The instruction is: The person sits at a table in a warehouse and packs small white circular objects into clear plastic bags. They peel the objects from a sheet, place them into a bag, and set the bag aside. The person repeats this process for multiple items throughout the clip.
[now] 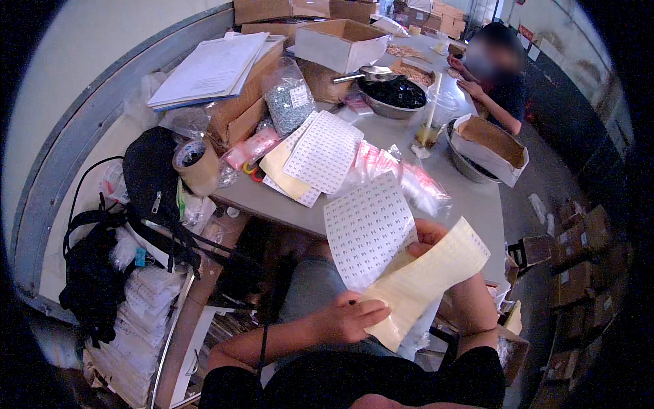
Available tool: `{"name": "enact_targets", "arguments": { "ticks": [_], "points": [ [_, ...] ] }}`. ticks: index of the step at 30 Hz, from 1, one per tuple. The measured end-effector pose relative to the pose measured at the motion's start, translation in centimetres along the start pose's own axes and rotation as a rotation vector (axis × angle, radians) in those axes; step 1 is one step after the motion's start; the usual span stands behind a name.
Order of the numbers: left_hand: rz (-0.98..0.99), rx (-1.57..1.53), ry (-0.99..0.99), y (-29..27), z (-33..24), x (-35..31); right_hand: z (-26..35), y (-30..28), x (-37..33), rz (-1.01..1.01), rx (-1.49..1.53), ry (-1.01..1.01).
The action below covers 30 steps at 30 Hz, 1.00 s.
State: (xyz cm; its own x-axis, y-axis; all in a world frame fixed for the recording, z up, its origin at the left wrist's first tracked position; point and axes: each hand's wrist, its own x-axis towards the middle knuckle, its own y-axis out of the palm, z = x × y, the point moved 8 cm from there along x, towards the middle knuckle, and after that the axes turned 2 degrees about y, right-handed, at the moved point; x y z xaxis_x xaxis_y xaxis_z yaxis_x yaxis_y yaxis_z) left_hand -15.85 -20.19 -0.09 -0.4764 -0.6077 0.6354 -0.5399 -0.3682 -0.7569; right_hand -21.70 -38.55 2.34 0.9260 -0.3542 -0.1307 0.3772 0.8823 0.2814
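Above my lap, a white sheet of small printed stickers (368, 232) overlaps a curled cream backing sheet (432, 283). My left hand (351, 317) pinches the lower left edge of the cream sheet. Behind that sheet, my right hand (429, 235) is closed on the sticker sheet near its right edge; the cream sheet hides part of this hand. More sticker sheets (323, 153) lie fanned on the table, with another cream sheet (279, 167) partly under them. Clear plastic bags with red bands (409, 180) lie just beyond the held sheets.
On the table (470, 218) stand a metal bowl of black pieces (392, 95) with a scoop (368, 73), a bag of small metal parts (289, 99) and an open carton (490, 146). Tape (197, 167) and a black backpack (150, 177) sit left. Another person (504, 102) works at the far right.
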Motion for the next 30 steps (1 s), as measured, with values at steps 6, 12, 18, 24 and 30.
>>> {"name": "enact_targets", "arguments": {
  "ticks": [6, 12, 18, 24, 30],
  "points": [
    [-0.166, 0.101, -0.185, -0.8, 2.6, -1.3, 0.0, 0.9, 0.4, 0.021, 0.047, -0.075],
    [-0.345, -0.195, -0.328, -2.3, 6.5, -2.1, -1.2, -1.7, 1.4, -0.084, -0.075, -0.153],
    [-0.545, -0.051, -0.326, -3.4, 8.5, -2.3, 0.8, 0.7, 1.0, 0.135, 0.72, -0.21],
    [-0.436, 0.03, -0.322, -4.3, 9.9, 0.6, 1.9, -1.2, 1.7, -0.183, 0.068, -0.472],
    [-0.37, 0.103, -0.339, -6.3, 14.4, 3.1, 2.5, -6.9, 3.5, -0.753, -0.143, -0.43]
  ]
}}
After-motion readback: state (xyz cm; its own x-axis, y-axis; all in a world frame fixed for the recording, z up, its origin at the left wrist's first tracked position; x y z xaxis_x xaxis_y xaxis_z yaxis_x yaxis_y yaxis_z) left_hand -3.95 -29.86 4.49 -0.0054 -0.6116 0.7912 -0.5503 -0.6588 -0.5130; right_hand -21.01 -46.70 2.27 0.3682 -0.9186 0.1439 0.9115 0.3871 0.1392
